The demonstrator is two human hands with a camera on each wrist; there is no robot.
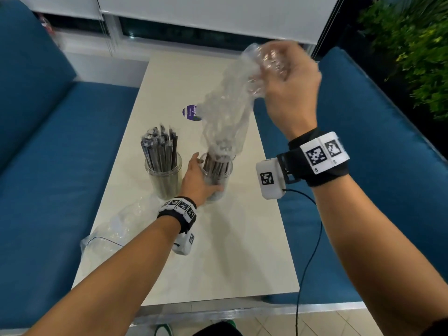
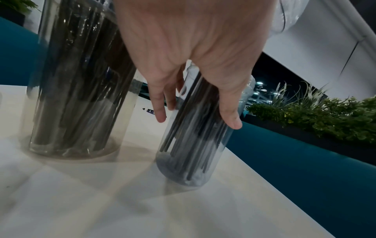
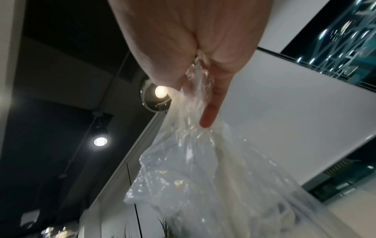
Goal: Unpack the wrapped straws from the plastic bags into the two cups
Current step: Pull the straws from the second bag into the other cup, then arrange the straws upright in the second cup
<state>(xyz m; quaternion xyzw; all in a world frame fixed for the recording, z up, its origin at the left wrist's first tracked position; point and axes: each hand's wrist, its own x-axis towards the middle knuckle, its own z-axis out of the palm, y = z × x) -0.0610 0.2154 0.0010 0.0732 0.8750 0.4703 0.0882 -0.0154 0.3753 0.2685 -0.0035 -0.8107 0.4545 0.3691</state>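
Two clear cups stand on the cream table point(image 1: 218, 251). The left cup point(image 1: 164, 177) point(image 2: 77, 90) is full of dark wrapped straws point(image 1: 160, 146). My left hand point(image 1: 197, 181) point(image 2: 195, 67) holds the right cup point(image 1: 218, 175) point(image 2: 195, 141) with thumb and fingers around its wall; dark straws stand inside it. My right hand point(image 1: 288, 76) point(image 3: 193, 64) grips the bunched top of a clear plastic bag point(image 1: 225, 112) point(image 3: 203, 169) high above that cup. The bag hangs down with its open end over the straws' tops at the cup's rim.
Another crumpled clear bag point(image 1: 114, 229) lies at the table's left edge near my left forearm. A purple round sticker point(image 1: 191, 112) sits mid-table. Blue bench cushions point(image 1: 48, 166) flank both sides. Green plants point(image 1: 412, 49) stand at the far right.
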